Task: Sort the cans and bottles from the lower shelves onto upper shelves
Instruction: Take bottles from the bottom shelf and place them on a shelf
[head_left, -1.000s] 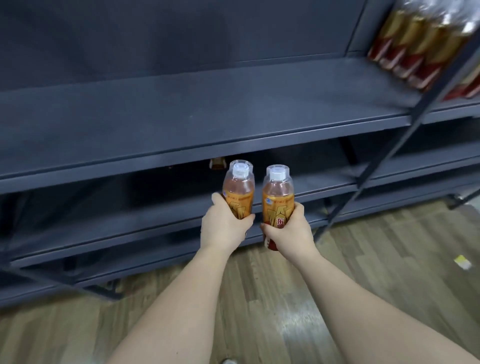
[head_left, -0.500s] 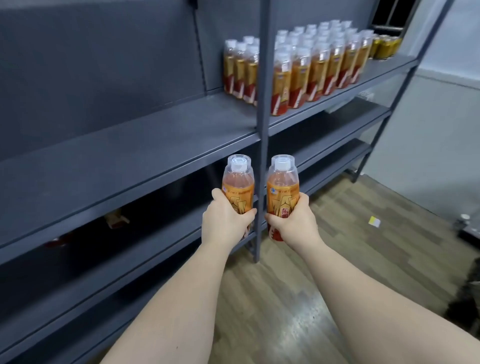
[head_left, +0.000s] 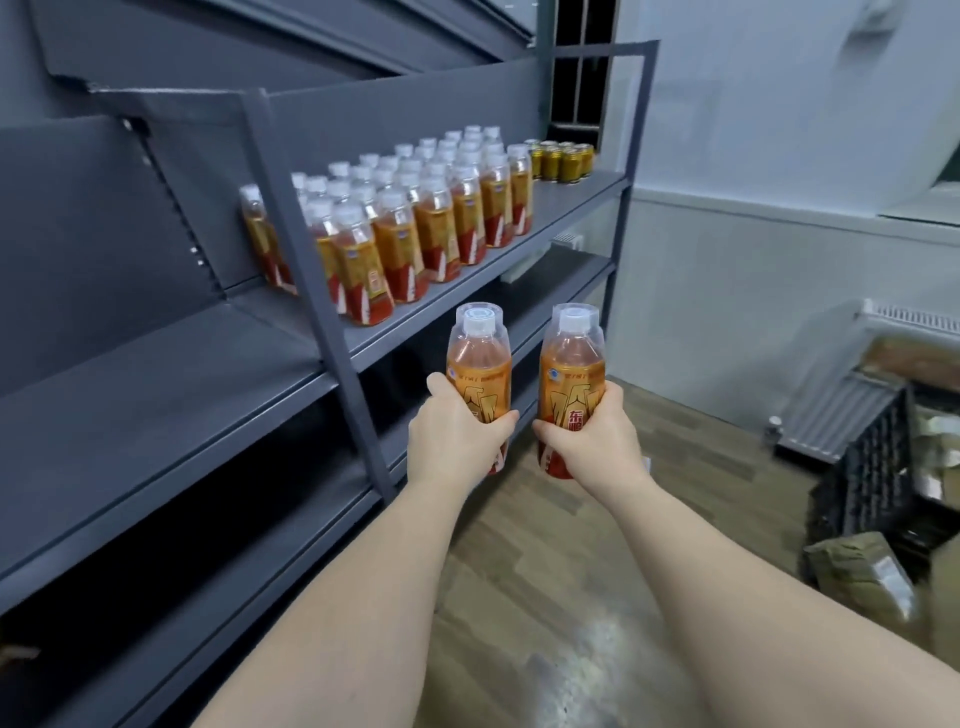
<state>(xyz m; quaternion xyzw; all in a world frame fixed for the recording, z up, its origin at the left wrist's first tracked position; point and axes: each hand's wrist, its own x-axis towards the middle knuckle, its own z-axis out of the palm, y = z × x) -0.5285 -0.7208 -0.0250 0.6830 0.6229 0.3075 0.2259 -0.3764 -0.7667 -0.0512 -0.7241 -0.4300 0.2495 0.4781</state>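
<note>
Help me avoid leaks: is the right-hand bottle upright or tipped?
Upright: the bottle is held cap-up in the right hand, cap on.

A shop in mid-stocking: grey steel retail shelving (head_left: 156, 405) runs from 9 to 12 o'clock, one tier lined with rows of identical orange drink bottles (head_left: 400, 244) and gold cans (head_left: 561, 161). At 3 o'clock, a black plastic crate (head_left: 872, 467) and a wrapped pack (head_left: 857, 571) sit on the wood-look floor (head_left: 545, 597).

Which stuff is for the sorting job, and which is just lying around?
For the job: left bottle in left hand, right bottle in right hand, shelved bottles, cans, upper shelf.
Lying about: black crate, wrapped package.
</note>
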